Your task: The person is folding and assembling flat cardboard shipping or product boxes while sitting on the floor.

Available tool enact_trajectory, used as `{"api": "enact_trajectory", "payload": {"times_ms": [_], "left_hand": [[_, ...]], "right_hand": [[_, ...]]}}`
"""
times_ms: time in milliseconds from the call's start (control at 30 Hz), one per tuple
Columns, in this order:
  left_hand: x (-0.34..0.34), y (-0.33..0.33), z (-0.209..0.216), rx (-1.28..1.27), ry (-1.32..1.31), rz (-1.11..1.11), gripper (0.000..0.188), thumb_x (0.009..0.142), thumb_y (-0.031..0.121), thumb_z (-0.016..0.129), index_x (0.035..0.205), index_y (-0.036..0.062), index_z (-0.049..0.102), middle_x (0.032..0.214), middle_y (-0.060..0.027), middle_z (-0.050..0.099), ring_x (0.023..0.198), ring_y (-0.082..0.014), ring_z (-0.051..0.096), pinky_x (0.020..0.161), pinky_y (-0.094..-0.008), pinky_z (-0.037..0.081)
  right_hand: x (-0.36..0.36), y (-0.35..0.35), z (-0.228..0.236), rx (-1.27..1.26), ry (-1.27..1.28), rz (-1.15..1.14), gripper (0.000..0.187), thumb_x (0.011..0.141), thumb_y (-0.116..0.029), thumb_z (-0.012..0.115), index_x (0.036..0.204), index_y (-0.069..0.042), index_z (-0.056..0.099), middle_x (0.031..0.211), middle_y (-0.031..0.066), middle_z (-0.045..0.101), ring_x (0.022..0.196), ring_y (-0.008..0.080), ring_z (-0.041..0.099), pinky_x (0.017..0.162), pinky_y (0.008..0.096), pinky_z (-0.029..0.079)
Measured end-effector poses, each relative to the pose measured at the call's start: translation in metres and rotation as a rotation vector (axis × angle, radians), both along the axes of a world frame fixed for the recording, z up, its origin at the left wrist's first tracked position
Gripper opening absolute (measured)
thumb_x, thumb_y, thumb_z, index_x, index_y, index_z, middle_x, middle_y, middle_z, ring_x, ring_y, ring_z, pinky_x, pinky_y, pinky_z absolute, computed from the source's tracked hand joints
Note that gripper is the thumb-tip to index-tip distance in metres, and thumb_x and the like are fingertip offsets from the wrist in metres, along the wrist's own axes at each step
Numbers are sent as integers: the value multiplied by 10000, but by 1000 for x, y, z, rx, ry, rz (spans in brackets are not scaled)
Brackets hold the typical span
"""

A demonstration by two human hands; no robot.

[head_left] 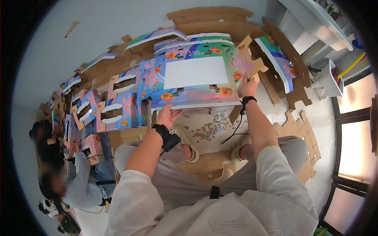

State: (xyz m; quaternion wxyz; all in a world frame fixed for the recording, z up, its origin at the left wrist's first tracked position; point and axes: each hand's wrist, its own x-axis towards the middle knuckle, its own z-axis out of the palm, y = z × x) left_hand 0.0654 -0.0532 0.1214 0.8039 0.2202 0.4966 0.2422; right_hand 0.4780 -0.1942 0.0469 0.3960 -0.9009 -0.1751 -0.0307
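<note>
In front of me lies a flat printed carton sheet (197, 96), blue, green and pink with peach pictures and a large white rectangle. It tops a stack of similar sheets. Along its near edge, my left hand (168, 117) has its fingers curled at the border, gripping it. At the right end, my right hand (248, 87) is closed round a cardboard flap (246, 65), which stands up at an angle with its brown side partly showing. Each wrist wears a black strap. The fingertips under the cardboard are hidden.
Assembled carton boxes (116, 111) with handle cut-outs stand on the left, beside a seated person (82, 185). Loose discs (212, 128) lie on the floor between my feet. Brown cardboard scraps (301, 137) and another printed piece (277, 65) are on the right.
</note>
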Motion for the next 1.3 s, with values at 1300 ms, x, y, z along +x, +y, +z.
{"api": "enact_trajectory", "payload": {"times_ms": [1300], "left_hand": [[-7,7,7,-75,356,-245,615,1086,441,520,1573,143,293,1387,-167,628,1151,-359,666,900,-498,578]], "right_hand": [[-16,22,-22,152,-138,-42,346,984,-355,721,942,-20,796,771,239,717,729,452,698,698,515,548]]}}
